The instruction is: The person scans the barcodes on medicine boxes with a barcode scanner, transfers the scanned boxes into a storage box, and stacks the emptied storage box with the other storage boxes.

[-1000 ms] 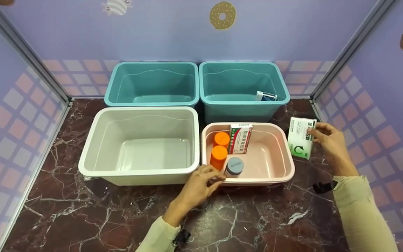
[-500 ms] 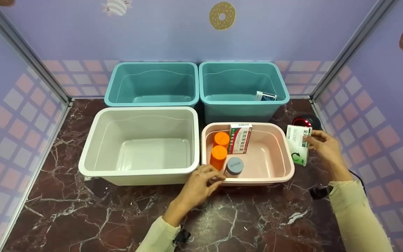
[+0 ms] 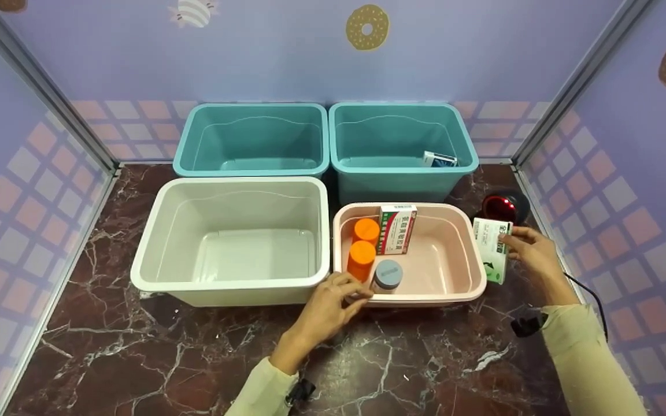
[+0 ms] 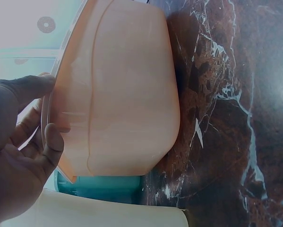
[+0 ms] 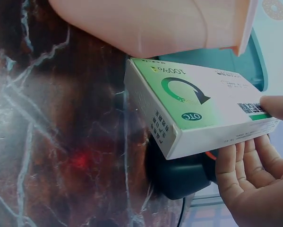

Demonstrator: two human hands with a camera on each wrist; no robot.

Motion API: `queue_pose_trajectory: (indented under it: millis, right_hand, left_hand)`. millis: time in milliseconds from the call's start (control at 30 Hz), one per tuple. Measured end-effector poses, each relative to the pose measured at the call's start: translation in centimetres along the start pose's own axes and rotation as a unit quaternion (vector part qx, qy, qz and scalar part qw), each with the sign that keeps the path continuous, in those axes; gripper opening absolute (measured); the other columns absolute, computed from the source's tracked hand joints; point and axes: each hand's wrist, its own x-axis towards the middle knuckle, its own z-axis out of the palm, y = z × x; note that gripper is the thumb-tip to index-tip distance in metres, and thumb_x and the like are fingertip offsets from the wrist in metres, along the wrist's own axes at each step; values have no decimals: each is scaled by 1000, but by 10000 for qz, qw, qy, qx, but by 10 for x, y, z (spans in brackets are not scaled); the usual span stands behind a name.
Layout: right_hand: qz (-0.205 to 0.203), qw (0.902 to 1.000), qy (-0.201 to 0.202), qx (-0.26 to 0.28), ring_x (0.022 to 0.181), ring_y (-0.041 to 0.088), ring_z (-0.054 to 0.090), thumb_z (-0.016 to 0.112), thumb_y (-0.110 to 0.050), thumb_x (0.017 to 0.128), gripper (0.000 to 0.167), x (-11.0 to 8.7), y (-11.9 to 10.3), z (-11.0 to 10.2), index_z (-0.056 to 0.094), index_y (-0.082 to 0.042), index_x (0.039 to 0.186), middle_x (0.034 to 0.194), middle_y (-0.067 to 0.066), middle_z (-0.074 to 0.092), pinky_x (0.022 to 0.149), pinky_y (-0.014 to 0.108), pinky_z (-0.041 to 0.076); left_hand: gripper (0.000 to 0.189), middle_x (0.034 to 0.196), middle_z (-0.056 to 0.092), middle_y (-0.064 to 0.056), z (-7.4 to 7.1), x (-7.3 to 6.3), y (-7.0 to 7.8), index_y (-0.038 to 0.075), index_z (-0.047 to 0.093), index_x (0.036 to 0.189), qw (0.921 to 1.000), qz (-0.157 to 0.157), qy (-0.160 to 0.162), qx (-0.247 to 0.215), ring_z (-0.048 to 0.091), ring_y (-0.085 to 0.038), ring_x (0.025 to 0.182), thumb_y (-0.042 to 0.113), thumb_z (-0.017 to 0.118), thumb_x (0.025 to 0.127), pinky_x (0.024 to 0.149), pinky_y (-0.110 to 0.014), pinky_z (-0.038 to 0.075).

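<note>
My right hand [image 3: 535, 254] pinches a white and green medicine box [image 3: 492, 248], thumb on its printed face and fingers underneath. The box is tilted just right of a pink bin [image 3: 437, 266], overlapping its rim in the head view. Its end flap and green panel show in the right wrist view. With thumb and fingers, my left hand [image 3: 327, 303] grips the bin's front left rim. Inside the bin are two orange-capped bottles [image 3: 362, 254], a grey-capped bottle [image 3: 388, 273] and a red and white medicine box [image 3: 399, 231]. Behind the held box sits a black corded scanner-like device [image 3: 503, 207] glowing red.
A large white bin [image 3: 229, 286] stands left of the pink one. Two teal bins [image 3: 252, 172] line the back wall; the right one holds a small white and blue box [image 3: 440, 159]. Patterned walls enclose the dark marbled table [image 3: 194, 358]. The device's cord [image 3: 593, 294] runs along the right.
My right hand has brought the medicine box nearer to me and slightly left, closer to the pink bin. The red-glowing device behind it has come into sight. My left hand has stayed put.
</note>
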Motion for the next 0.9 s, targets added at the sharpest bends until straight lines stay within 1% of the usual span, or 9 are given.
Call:
queue_pose_trajectory:
  millis: [167, 333, 433, 567, 733, 900]
  right_hand:
    - [127, 9996, -92, 240, 71, -2, 64, 67, -25, 95, 50, 1, 7, 1, 50, 7, 130, 77, -20, 64, 67, 18, 58]
    - [188, 9991, -180, 339, 69, -1, 65, 66, -20, 95, 49, 0, 6, 0, 49, 10, 130, 75, -17, 65, 65, 19, 58]
    - [348, 9986, -182, 341, 68, 0, 64, 66, -20, 95, 49, -1, 4, -1, 48, 8, 131, 74, -16, 65, 63, 19, 57]
    - [469, 9983, -160, 298, 69, 0, 65, 67, -22, 95, 47, -2, 2, -3, 49, 3, 130, 75, -17, 64, 65, 20, 57]
    - [313, 9994, -80, 137, 74, 0, 66, 68, -28, 95, 42, -2, -3, -6, 52, -3, 125, 81, -21, 64, 73, 23, 60]
    - [139, 9999, 13, -97, 74, 1, 67, 69, -33, 94, 39, -3, -14, -10, 54, -9, 122, 87, -22, 62, 74, 23, 60]
  left_hand:
    - [15, 97, 67, 2, 1, 0, -1, 19, 77, 100, 9999, 94, 90, 17, 61, -19, 99, 15, 77, 85, 90, -33, 52]
    - [15, 96, 67, 2, 2, 0, -2, 19, 77, 99, 9997, 144, 160, -64, 61, -18, 98, 13, 78, 84, 88, -32, 52]
    - [16, 96, 67, 3, 2, 0, -2, 19, 77, 99, 9998, 128, 152, -88, 61, -18, 98, 13, 78, 84, 88, -32, 52]
    - [16, 97, 67, 3, 1, 0, -2, 20, 77, 99, 9998, 111, 139, -99, 61, -18, 98, 14, 78, 85, 89, -33, 52]
    - [15, 96, 67, 3, 1, 0, -2, 20, 77, 99, 9998, 120, 142, -90, 61, -17, 98, 15, 78, 85, 88, -32, 52]
    - [15, 97, 67, 4, 1, 0, -2, 20, 77, 100, 9999, 77, 101, -78, 60, -17, 98, 16, 77, 85, 89, -33, 52]
